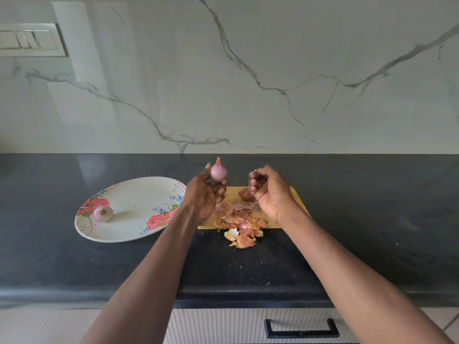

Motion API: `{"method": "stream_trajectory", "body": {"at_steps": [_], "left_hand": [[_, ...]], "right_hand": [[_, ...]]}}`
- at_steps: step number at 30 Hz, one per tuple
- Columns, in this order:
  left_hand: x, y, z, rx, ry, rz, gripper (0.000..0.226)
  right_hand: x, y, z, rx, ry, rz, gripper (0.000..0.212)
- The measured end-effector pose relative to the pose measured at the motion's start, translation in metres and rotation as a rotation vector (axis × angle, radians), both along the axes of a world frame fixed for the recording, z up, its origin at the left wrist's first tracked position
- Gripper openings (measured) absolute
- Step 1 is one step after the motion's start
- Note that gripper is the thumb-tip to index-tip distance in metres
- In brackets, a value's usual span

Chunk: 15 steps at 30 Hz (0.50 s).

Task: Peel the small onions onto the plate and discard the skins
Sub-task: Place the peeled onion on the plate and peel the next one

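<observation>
Two bare forearms rise from the frame's bottom: at centre the left hand (202, 194) pinches a nearly peeled pink onion (218, 172), the right hand (267, 189) grips torn skin (252, 173), likely next dropped, onion going to the flowered oval plate (139, 229) at left

White oval plate (131, 209) bears pink roses, green leaves and blue flecks at its 3 and 9 o'clock rims. Purple-pink peeled onions (218, 172), orange-brown skins (239, 224), yellow cutting board (299, 199), black speckled countertop (372, 219), grey-veined white marble wall (248, 70).
</observation>
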State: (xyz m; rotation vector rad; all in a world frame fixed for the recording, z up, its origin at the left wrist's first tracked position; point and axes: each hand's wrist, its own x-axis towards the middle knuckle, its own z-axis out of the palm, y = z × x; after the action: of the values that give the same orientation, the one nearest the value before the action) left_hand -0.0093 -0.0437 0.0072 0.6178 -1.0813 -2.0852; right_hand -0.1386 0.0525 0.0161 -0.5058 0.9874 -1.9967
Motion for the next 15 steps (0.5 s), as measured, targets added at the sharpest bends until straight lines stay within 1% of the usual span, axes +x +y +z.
{"method": "stream_trajectory", "body": {"at_steps": [1, 3, 6, 8, 11, 13, 15], "left_hand": [[0.001, -0.002, 0.000, 0.008, 0.006, 0.018, 0.043], [0.001, -0.001, -0.001, -0.004, -0.034, 0.020, 0.046], [-0.001, 0.001, -0.003, -0.034, -0.095, -0.004, 0.049], [-0.001, 0.001, -0.003, -0.044, -0.100, 0.001, 0.049], [0.001, -0.002, -0.004, -0.055, -0.089, 0.023, 0.048], [0.001, -0.001, -0.003, -0.081, -0.101, 0.018, 0.048], [-0.001, 0.001, -0.003, -0.124, -0.140, 0.007, 0.050]], "right_hand": [[-0.005, 0.001, 0.000, 0.016, 0.050, -0.040, 0.020], [-0.012, 0.004, -0.002, 0.097, 0.260, -0.114, 0.021], [-0.007, 0.006, -0.005, 0.184, 0.535, -0.117, 0.019], [-0.001, 0.005, -0.006, 0.247, 0.688, -0.103, 0.013], [0.002, 0.002, -0.010, 0.331, 0.979, -0.186, 0.015], [0.005, 0.005, -0.009, 0.303, 1.037, -0.224, 0.012], [0.005, 0.006, -0.010, 0.252, 1.024, -0.217, 0.014]]}}
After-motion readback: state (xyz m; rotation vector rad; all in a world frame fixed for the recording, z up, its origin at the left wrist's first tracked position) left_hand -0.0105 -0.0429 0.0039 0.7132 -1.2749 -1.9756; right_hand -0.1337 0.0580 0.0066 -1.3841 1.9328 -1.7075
